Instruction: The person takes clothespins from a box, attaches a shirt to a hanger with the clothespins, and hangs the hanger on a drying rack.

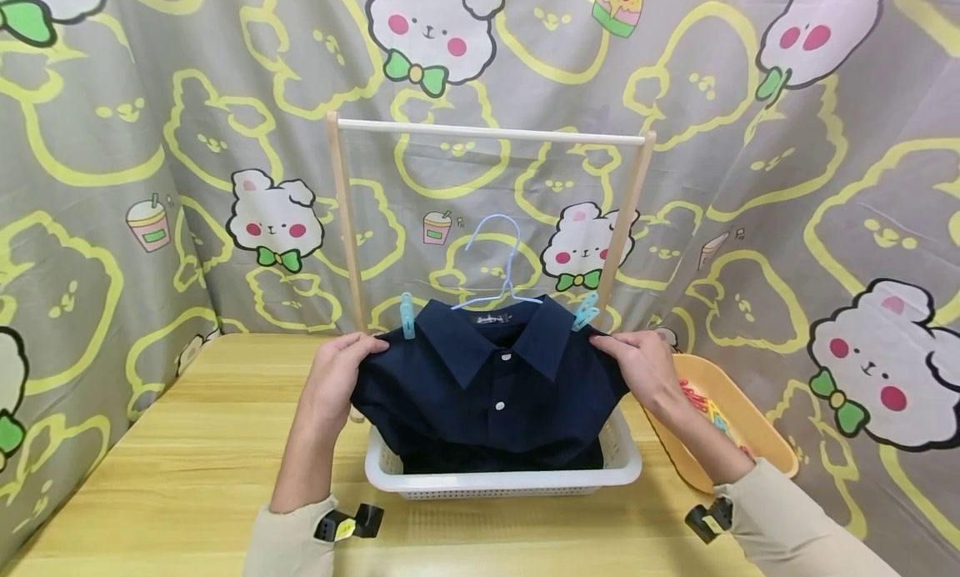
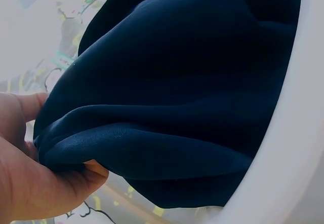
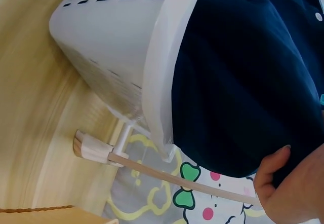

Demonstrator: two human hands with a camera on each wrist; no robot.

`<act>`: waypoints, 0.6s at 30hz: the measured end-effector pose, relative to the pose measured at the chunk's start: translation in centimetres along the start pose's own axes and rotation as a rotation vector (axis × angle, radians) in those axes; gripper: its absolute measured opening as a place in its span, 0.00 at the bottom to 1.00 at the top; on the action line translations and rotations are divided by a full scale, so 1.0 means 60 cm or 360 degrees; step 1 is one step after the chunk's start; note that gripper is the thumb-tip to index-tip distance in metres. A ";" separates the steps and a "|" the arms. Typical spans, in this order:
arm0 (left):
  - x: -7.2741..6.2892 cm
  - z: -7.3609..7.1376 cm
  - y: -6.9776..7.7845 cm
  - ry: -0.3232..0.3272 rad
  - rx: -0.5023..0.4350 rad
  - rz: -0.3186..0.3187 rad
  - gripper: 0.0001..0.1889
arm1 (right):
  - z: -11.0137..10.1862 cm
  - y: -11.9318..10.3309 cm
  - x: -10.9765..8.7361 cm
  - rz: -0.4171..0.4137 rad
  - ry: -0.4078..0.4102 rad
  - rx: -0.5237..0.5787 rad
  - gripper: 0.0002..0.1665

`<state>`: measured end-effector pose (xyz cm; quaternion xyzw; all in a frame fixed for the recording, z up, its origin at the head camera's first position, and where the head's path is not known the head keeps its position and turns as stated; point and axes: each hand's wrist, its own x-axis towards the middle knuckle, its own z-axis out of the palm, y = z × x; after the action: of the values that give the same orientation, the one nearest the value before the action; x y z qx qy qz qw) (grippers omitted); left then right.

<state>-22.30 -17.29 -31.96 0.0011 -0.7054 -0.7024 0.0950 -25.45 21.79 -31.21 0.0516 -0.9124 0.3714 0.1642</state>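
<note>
A navy button-up shirt [image 1: 480, 402] hangs spread between both hands, its lower part lying in a white basket [image 1: 502, 482]. At the shoulder on the left, my left hand [image 1: 339, 368] pinches the fabric; the left wrist view shows thumb and fingers [image 2: 38, 178] gathering the cloth. My right hand [image 1: 647, 368] pinches the opposite shoulder. A light-blue hanger [image 1: 510, 268] sits inside the collar, its hook standing above. One teal clothespin [image 1: 407, 316] is clipped on the left shoulder, another teal clothespin [image 1: 586, 311] on the right one.
Behind the basket stands a rack with wooden posts [image 1: 347, 218] and a white rod [image 1: 487, 132]. An orange tray [image 1: 780, 456] holding several coloured clothespins [image 1: 701, 400] lies at the right, partly behind the right forearm. Patterned curtains [image 1: 457, 177] surround the wooden table [image 1: 202, 444].
</note>
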 end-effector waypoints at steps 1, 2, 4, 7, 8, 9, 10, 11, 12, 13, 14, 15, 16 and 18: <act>0.001 0.000 -0.001 0.0003 0.0007 -0.0001 0.15 | 0.000 0.000 0.000 -0.0003 0.0011 0.0003 0.26; 0.001 0.000 -0.001 0.0006 0.0013 -0.0002 0.15 | 0.000 -0.001 0.000 -0.0004 0.0025 0.0005 0.26; 0.002 -0.001 -0.002 0.0012 0.0025 -0.0001 0.14 | 0.000 -0.002 0.000 -0.0009 0.0054 0.0010 0.27; 0.004 -0.001 -0.003 0.0020 0.0030 0.0000 0.14 | 0.000 -0.003 0.000 -0.0020 0.0089 0.0016 0.26; 0.005 -0.001 -0.003 0.0021 0.0025 -0.0001 0.13 | 0.000 -0.004 -0.001 -0.0025 0.0101 0.0015 0.26; 0.005 -0.001 -0.003 0.0023 0.0022 -0.0001 0.13 | 0.000 -0.005 -0.001 -0.0029 0.0112 0.0018 0.26; 0.005 -0.002 -0.003 0.0024 0.0030 -0.0002 0.12 | 0.000 -0.006 -0.001 -0.0031 0.0120 0.0021 0.25; 0.005 -0.003 -0.002 0.0028 0.0035 -0.0002 0.11 | -0.001 -0.007 -0.001 -0.0032 0.0127 0.0028 0.25; 0.005 -0.004 -0.001 0.0033 0.0039 -0.0005 0.12 | -0.002 -0.008 -0.002 -0.0031 0.0131 0.0032 0.25; 0.004 -0.006 0.000 0.0033 0.0048 -0.0014 0.13 | -0.002 -0.009 -0.002 -0.0034 0.0138 0.0035 0.25; 0.004 -0.008 0.001 0.0031 0.0059 -0.0021 0.16 | -0.003 -0.010 -0.003 -0.0034 0.0143 0.0041 0.24; 0.003 -0.011 0.002 0.0031 0.0070 -0.0027 0.18 | -0.003 -0.010 -0.003 -0.0033 0.0148 0.0048 0.24; 0.003 -0.013 0.003 0.0034 0.0077 -0.0035 0.20 | -0.004 -0.010 -0.004 -0.0033 0.0152 0.0057 0.23; 0.003 -0.017 0.004 0.0034 0.0070 -0.0053 0.21 | -0.004 -0.008 -0.003 -0.0029 0.0169 0.0076 0.22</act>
<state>-22.33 -18.30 -31.69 0.0224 -0.7194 -0.6883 0.0908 -25.09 21.60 -30.77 0.0440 -0.8928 0.3936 0.2147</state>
